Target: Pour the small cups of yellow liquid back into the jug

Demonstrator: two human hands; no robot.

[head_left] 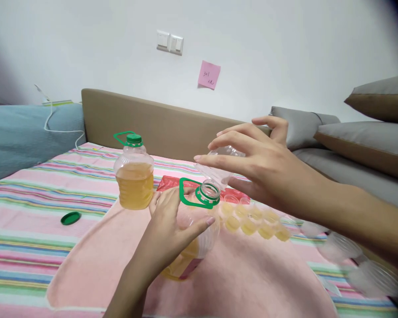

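Observation:
My left hand is wrapped round the shoulder of a clear plastic jug with amber liquid in its lower part. The jug's mouth is uncapped, and a green carry handle rings its neck. Above that mouth, my right hand holds a clear, thin plastic cup, tilted with one end close to the opening. The fingers hide part of the cup. Behind and to the left stands a second jug of amber liquid, its green cap on. A loose green cap lies on the striped sheet.
Several small cups of yellow liquid stand in rows right of the jug, beside a red plastic sheet or tray. Stacked clear cups lie at the right edge. Grey cushions and a brown headboard border the pink mat.

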